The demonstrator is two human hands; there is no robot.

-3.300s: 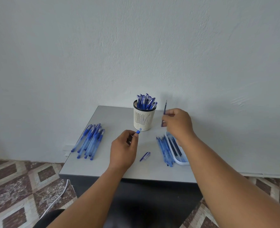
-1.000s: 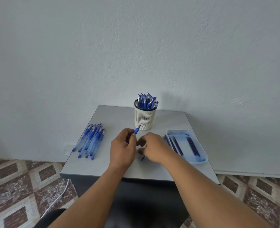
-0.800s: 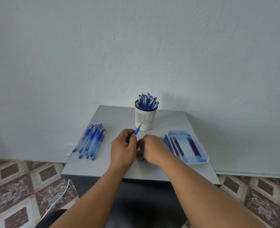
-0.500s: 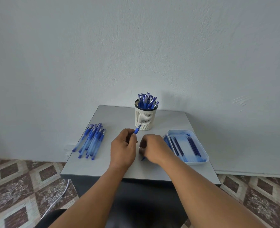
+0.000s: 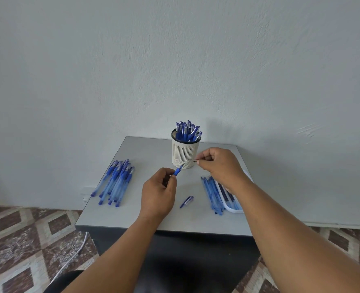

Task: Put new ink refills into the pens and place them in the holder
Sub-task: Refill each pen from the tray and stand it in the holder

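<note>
A pen [image 5: 178,171] is held in the left hand [image 5: 158,192], with the fingers curled round its body and its blue front end pointing up toward the holder [image 5: 184,152]; a small dark part is pinched in the right hand [image 5: 220,166], just beside the holder's side, and what that part is cannot be told for sure, though a thin tip piece is guessed. The step is judged to be the closing up of this pen; the pen should be kept still and the small part should be lined up straight with the pen's end before it is pushed or turned on, so that nothing is bent. The loose cap [image 5: 187,201] is left on the counter [image 5: 145,153] near the left hand and should be put on last; then the pen can be dropped in the holder among the others. More pens [image 5: 115,182] are laid at the left; refills [image 5: 211,192] are laid by the tray [image 5: 236,210] at the right.
</note>
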